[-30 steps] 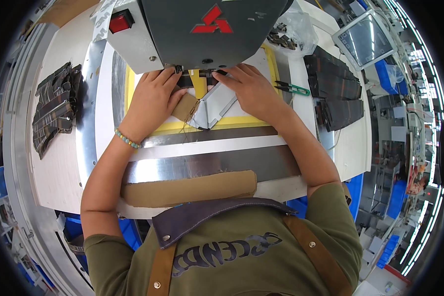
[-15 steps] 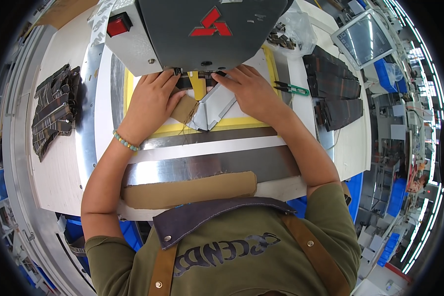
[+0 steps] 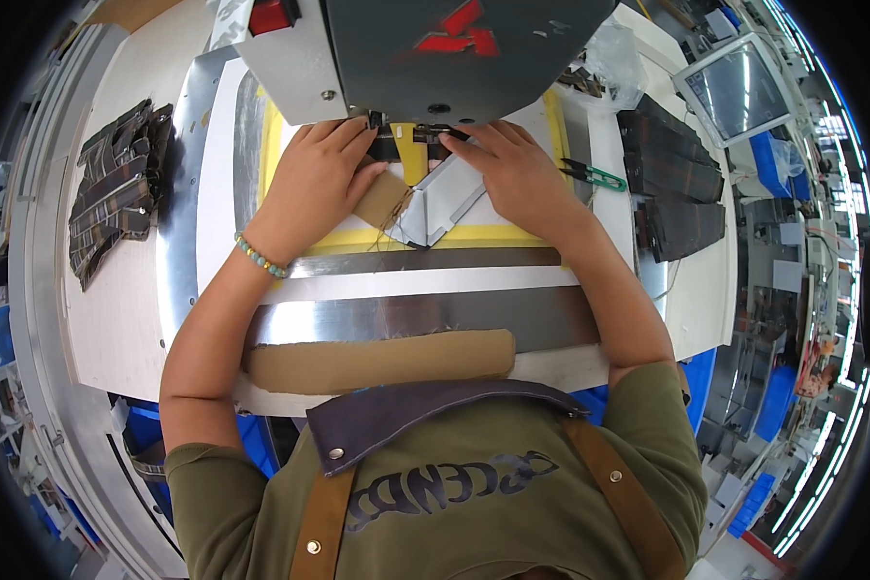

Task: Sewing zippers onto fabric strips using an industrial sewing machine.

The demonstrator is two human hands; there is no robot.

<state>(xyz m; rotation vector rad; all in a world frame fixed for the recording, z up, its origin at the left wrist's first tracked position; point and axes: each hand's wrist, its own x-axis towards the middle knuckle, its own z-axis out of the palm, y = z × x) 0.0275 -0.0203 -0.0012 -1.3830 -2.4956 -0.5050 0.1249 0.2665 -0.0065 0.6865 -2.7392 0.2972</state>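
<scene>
My left hand (image 3: 324, 179) lies open at the machine's front, fingers slightly bent and thumb out beside a tan fabric piece (image 3: 377, 200). My right hand (image 3: 522, 184) is also open, fingertips resting at a dark strip under the sewing machine head (image 3: 459, 68). Between them are a yellow bracket (image 3: 411, 155) and a folded pale grey plate (image 3: 448, 198) with loose threads at its left, on a yellow-edged template (image 3: 454, 235). Both hands' fingertips are partly hidden at the machine. Green-handled thread snips (image 3: 599, 177) lie right of my right hand.
Plaid fabric piles (image 3: 116, 188), (image 3: 672, 164) flank the work. A long tan strip (image 3: 382, 362) lies at the front edge of the table (image 3: 111, 319). A screen (image 3: 732, 85), a plastic bag (image 3: 614, 68) and blue bins (image 3: 771, 164) stand at right.
The whole view has shifted, so the machine and table sit further right and higher in the picture. My hands stay at the same places on the work.
</scene>
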